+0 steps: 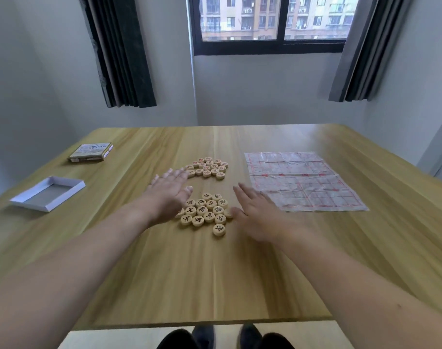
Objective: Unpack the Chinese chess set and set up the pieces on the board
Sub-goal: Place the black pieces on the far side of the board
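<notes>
Head view shows both hands spread flat with straight fingers, gripping nothing. Between the left hand [170, 191] and the right hand [259, 215] lies the black-marked group of pieces [205, 212] on the surface [194, 273]. Just beyond the left hand's fingertips sits the red-marked group [209, 168]. Right of the right hand, touching or nearly so, lies the creased board sheet [303, 181]. Well left of the left hand rest the box lid [91, 151] and the white tray [48, 193].

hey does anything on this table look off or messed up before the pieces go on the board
Yes, the board sheet, lying at the table's right side, is creased and wrinkled rather than flat, so pieces may sit unevenly. No pieces are on it yet: they lie in two loose clusters, red pieces farther away and black pieces between the hands.
</notes>
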